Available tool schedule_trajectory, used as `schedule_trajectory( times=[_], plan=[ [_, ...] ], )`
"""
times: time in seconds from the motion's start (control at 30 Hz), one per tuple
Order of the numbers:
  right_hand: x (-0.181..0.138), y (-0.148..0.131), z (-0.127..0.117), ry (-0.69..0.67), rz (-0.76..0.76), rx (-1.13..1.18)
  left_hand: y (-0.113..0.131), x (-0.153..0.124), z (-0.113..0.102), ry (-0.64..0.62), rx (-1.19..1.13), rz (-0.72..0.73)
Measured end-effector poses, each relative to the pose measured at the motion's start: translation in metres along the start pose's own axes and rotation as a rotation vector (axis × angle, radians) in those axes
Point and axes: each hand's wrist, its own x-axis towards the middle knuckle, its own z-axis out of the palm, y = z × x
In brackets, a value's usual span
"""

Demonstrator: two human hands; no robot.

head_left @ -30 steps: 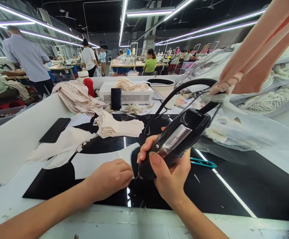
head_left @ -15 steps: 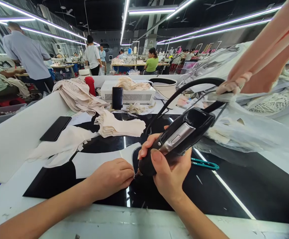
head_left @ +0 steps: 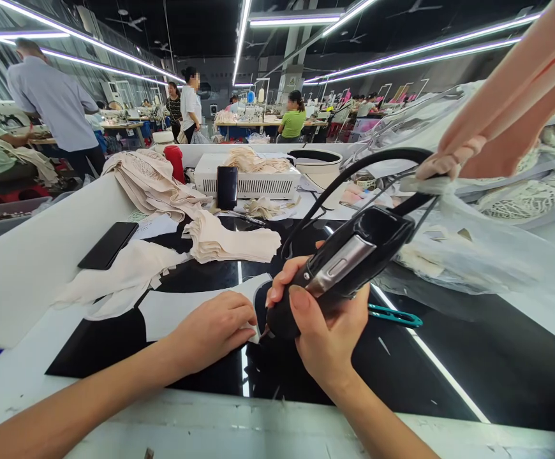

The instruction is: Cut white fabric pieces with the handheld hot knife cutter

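Tip of the corded tool (head_left: 349, 261) beside fingers (head_left: 246, 322)
Right hand (head_left: 325, 341) gripped the corded tool tight, tip at the white cloth's (head_left: 186, 309) edge; left hand (head_left: 215, 328), curled, pinned that cloth, where a slip might have caught its fingertips

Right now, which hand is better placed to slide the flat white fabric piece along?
Left, likely: the left hand rests on the flat white fabric piece, fingers curled at its edge, while the right hand is full, gripping the black corded handheld tool.
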Motion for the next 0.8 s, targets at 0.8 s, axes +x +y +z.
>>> schedule_trajectory(
  times=[0.8],
  plan=[
    [0.001, -0.003, 0.001, -0.021, 0.003, 0.022, -0.001, -0.008, -0.006, -0.061, 0.138, 0.152]
  ],
)
